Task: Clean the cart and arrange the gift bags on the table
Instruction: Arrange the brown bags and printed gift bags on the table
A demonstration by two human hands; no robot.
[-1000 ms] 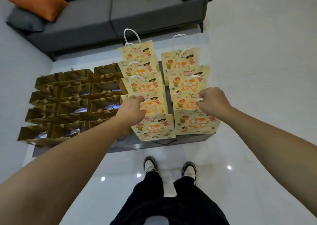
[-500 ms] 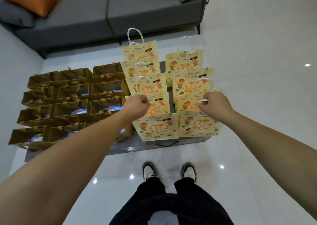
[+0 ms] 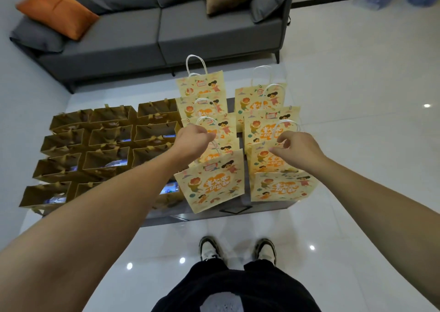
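Two rows of yellow cartoon-print gift bags (image 3: pixel 269 126) with white handles stand on the right part of a low dark table (image 3: pixel 209 215). My left hand (image 3: pixel 194 140) is a fist gripping the white handle of the front-left yellow bag (image 3: pixel 212 184), which hangs tilted at the table's front edge. My right hand (image 3: pixel 296 149) hovers over the right row, just behind the front-right yellow bag (image 3: pixel 283 186). Its fingers are loosely curled and no handle shows inside them.
Several open gold-brown gift bags (image 3: pixel 107 145) fill the table's left part in rows. A grey sofa (image 3: pixel 166 38) with an orange cushion (image 3: pixel 57 11) stands behind. My shoes (image 3: pixel 209 248) are on the glossy white floor in front of the table.
My right hand has loosened its fingers off the white handle it gripped. The front-left bag in my left hand has tipped and shifted toward the front edge.
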